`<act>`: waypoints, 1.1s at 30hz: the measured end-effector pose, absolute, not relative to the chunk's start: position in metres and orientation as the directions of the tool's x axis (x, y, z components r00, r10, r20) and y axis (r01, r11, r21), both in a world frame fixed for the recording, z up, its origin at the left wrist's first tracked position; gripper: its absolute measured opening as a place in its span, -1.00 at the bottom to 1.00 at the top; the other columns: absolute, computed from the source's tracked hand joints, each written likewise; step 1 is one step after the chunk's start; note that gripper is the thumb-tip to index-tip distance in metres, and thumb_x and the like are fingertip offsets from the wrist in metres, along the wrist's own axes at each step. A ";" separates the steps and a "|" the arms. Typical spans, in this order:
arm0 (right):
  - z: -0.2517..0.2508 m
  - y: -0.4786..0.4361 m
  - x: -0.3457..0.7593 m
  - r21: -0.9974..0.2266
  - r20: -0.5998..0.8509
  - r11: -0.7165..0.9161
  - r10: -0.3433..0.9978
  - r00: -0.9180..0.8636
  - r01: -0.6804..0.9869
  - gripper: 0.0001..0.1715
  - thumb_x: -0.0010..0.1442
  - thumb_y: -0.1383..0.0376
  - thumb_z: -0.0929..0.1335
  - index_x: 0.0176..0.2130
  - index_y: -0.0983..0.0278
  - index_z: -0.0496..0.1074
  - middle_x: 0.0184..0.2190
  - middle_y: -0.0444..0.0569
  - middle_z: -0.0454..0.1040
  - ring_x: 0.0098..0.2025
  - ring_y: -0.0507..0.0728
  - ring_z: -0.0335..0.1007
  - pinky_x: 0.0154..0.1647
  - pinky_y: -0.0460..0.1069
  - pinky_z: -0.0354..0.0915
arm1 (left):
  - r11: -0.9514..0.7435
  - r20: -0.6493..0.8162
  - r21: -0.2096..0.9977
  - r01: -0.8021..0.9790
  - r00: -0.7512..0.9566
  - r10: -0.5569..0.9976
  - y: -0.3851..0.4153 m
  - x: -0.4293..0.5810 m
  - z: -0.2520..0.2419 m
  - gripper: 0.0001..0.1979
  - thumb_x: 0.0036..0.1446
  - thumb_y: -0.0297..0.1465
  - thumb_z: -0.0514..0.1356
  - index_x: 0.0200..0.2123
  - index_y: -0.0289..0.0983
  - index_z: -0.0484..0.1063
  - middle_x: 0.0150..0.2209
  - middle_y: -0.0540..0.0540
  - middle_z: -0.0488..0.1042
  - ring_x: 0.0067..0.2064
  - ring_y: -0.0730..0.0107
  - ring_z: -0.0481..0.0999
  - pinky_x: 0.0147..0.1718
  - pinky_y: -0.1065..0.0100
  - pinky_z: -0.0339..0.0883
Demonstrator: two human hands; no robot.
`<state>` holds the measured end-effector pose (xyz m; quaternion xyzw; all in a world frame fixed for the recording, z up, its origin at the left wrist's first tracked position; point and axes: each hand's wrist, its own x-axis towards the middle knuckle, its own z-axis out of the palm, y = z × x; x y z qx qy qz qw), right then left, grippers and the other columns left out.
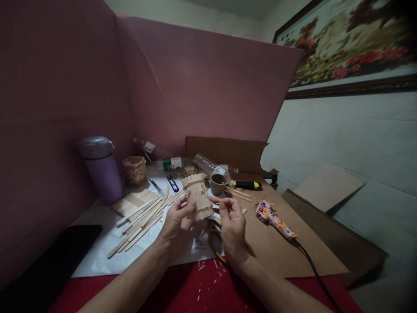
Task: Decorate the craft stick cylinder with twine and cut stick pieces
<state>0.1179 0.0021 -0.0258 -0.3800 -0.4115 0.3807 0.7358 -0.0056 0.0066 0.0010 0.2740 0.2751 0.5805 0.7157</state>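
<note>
My left hand (177, 221) is closed around a small tube-shaped holder built from wooden craft sticks (197, 195), held upright above the table. My right hand (231, 224) sits just to its right, thumb and forefinger pinched near the holder's lower edge; whether they hold a small stick piece is unclear. A pile of loose craft sticks (143, 217) lies on white paper (104, 248) to the left. Under my right hand lie yellow-handled cutters (214, 238).
A flower-patterned glue gun (275, 219) with a black cord lies on brown cardboard (276, 252). Behind are a small brown cup (217, 183), a yellow-black knife (246, 184), blue snips (173, 183), a woven stick basket (134, 170), a purple flask (100, 167) and a plastic bottle (169, 164). A pink board (202, 87) walls the back.
</note>
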 end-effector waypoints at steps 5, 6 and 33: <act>-0.020 -0.007 0.118 -0.849 0.436 0.511 0.822 0.366 -0.135 -0.79 0.25 0.13 0.34 -0.28 0.21 0.32 -0.14 0.05 0.59 -0.12 0.19 0.51 -0.09 0.12 0.38 | 0.222 -0.024 0.670 -0.709 0.278 0.960 0.011 -0.010 -0.002 -0.64 0.01 -0.42 0.35 -0.10 -0.34 0.42 -0.15 -0.27 0.57 -0.15 0.12 0.59 -0.15 0.17 0.46; -0.020 -0.008 0.119 -0.841 0.474 0.534 0.805 0.357 -0.087 -0.83 0.28 0.15 0.32 -0.26 0.21 0.33 -0.12 0.05 0.58 -0.09 0.18 0.50 -0.04 0.13 0.36 | 0.225 -0.028 0.668 -0.710 0.278 0.960 0.012 -0.011 -0.002 -0.64 0.01 -0.43 0.35 -0.09 -0.34 0.43 -0.14 -0.27 0.57 -0.15 0.13 0.59 -0.14 0.18 0.46; -0.026 -0.016 0.120 -0.644 0.764 0.717 0.585 0.274 0.267 -0.83 0.34 0.43 0.23 -0.17 0.16 0.32 -0.15 -0.06 0.46 -0.07 0.10 0.41 0.00 0.08 0.30 | 0.328 -0.023 0.542 -0.774 0.377 0.926 0.011 -0.014 0.002 -0.62 0.11 -0.52 0.21 0.03 -0.41 0.37 -0.19 -0.27 0.60 -0.22 0.14 0.60 -0.20 0.19 0.46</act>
